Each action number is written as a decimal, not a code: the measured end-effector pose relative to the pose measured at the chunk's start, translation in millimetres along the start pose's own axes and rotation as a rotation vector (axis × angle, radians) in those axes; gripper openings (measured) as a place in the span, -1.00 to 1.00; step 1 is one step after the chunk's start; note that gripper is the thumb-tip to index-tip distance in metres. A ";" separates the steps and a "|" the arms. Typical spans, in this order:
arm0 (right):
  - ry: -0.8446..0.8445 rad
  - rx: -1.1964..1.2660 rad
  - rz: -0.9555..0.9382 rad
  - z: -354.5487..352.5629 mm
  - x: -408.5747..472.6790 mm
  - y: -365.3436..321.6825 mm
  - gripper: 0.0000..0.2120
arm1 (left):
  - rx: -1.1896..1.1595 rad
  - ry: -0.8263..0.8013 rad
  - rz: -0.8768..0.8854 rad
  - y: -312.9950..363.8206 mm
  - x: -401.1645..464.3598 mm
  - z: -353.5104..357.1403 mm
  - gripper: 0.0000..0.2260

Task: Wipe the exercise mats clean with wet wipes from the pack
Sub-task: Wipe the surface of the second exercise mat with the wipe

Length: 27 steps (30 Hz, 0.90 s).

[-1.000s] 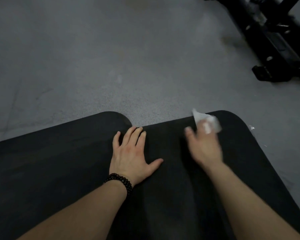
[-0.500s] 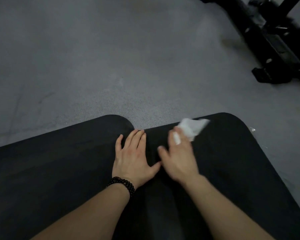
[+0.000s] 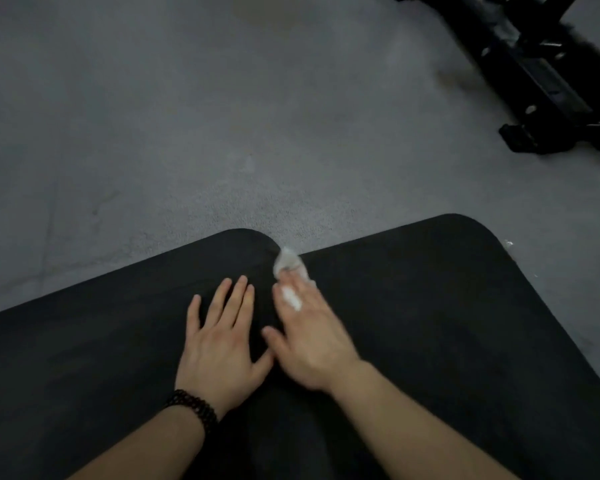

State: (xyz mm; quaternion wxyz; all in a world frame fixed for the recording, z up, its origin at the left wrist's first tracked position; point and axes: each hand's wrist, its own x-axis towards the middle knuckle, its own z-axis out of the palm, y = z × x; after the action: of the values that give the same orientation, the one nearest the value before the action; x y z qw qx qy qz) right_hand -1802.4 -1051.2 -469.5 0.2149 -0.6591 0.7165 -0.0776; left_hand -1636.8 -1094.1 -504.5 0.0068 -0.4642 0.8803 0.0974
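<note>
Mats first: two black exercise mats with rounded corners lie side by side on the grey floor (image 3: 187,133), matte and dark, the left mat (image 3: 84,358) meeting the right mat (image 3: 447,306) at a seam running toward the camera. Right hand (image 3: 312,337) presses a crumpled white wet wipe (image 3: 286,263) down just at the far end of that seam, fingers (image 3: 305,292) laid nearly straight over it, part of the wipe showing white between them; motion blur softens the hand, so the exact hold is unclear. Left hand (image 3: 219,344) lies flat on the left mat just beside the seam, fingers spread, palm down, holding nothing, a dark beaded bracelet (image 3: 193,408) at the wrist. Far right of the seam, black gym equipment (image 3: 541,81) stands on the floor. No lettering can be read anywhere.
</note>
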 end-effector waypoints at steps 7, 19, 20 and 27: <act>0.259 -0.034 0.458 -28.6 15.9 39.0 -0.41 | -0.027 -0.033 -0.008 0.2 -0.5 -5.8 -0.08; 0.295 0.000 0.456 -35.6 11.1 38.4 -0.41 | -0.057 -0.059 -0.004 2.4 -0.7 -15.3 -0.07; 0.232 -0.003 0.496 -36.1 14.7 40.8 -0.40 | -0.046 -0.069 -0.003 2.8 -0.4 -13.7 -0.07; -0.135 0.159 -0.086 -1.8 10.0 -41.5 -0.38 | -0.173 -0.008 -0.023 -1.1 -1.8 -12.8 -0.15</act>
State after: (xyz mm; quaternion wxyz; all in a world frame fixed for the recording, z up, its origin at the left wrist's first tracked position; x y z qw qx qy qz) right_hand -1765.7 -1066.2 -453.6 0.3108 -0.6738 0.6631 -0.0987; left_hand -1634.0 -1095.5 -492.0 -0.0287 -0.4730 0.8631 0.1749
